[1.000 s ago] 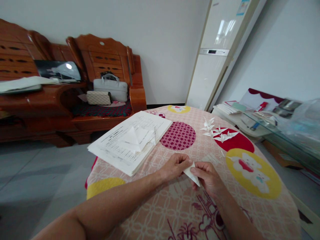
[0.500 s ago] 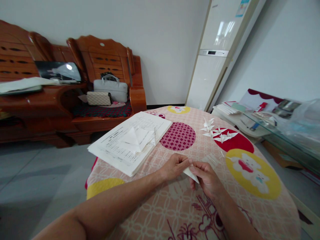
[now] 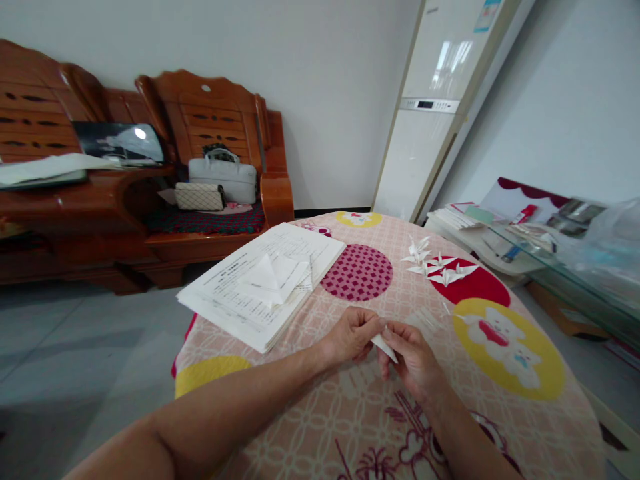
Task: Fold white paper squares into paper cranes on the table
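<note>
Between my two hands is a small folded piece of white paper, narrow and pointed at its lower end. My left hand pinches its upper edge with thumb and forefinger. My right hand grips it from the other side, the thumb lying along it, and the fingertips of both hands meet. Part of the paper is hidden by the fingers. Several white folded paper cranes stand in a group at the far right of the table. Partly folded white sheets lie on a stack of printed papers to the left.
A patterned cloth covers the round table. Beyond it are a wooden bench with bags on its seat and a tall white air conditioner. A glass-topped side table with papers and a plastic bag stands close on the right.
The folded paper has turned slightly between my fingers and shows a narrower face. Both hands remain in nearly the same place; the whole view has shifted a little.
</note>
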